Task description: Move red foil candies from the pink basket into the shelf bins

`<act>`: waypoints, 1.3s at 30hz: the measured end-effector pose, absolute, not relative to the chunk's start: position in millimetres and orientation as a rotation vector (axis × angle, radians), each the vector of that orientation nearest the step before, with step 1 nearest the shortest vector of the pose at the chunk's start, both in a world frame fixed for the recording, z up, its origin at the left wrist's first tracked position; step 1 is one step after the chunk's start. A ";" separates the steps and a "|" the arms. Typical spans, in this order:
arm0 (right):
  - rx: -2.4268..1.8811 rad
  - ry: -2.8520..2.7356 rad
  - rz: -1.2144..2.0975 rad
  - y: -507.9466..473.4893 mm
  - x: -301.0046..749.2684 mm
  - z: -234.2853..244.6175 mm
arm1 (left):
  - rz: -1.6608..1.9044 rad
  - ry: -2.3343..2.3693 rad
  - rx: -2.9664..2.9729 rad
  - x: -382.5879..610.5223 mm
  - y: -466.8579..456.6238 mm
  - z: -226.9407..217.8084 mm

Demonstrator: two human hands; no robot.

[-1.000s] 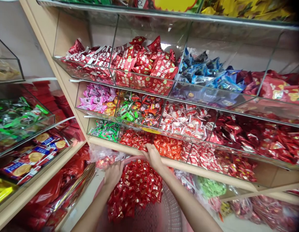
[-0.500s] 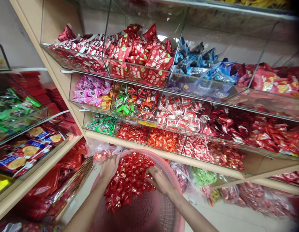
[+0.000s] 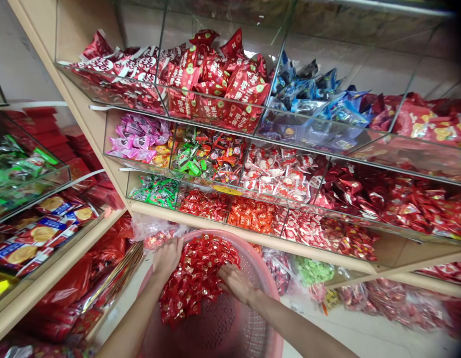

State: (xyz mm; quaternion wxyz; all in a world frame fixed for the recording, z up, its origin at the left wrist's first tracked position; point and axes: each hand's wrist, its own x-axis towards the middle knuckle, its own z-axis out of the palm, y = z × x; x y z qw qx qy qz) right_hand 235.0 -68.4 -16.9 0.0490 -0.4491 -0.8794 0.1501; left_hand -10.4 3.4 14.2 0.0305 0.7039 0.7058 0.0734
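Just lowered the right hand (image 3: 234,281), flat with fingers extended, from beside the pale wooden shelf edge (image 3: 312,250) onto the shiny red wrapped candies (image 3: 196,268) in the round pink plastic basket (image 3: 268,273), so reached them. Kept the left hand (image 3: 168,254) at its left side; couldn't tell its grip. Had bare basket floor (image 3: 215,335) nearward.

Red wrapped candies (image 3: 195,276) lie between left fingers (image 3: 175,247) and right fingers (image 3: 229,274) — inside the round pink plastic basket (image 3: 260,263). Beyond the fingers stands the pale wooden shelf (image 3: 308,251); to their right lie clear plastic bags (image 3: 394,301).
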 end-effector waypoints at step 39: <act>-1.637 -2.606 0.411 -64.6 236.6 -10.4 | 0.233 2.174 2.139 -10.0 2.6 17.4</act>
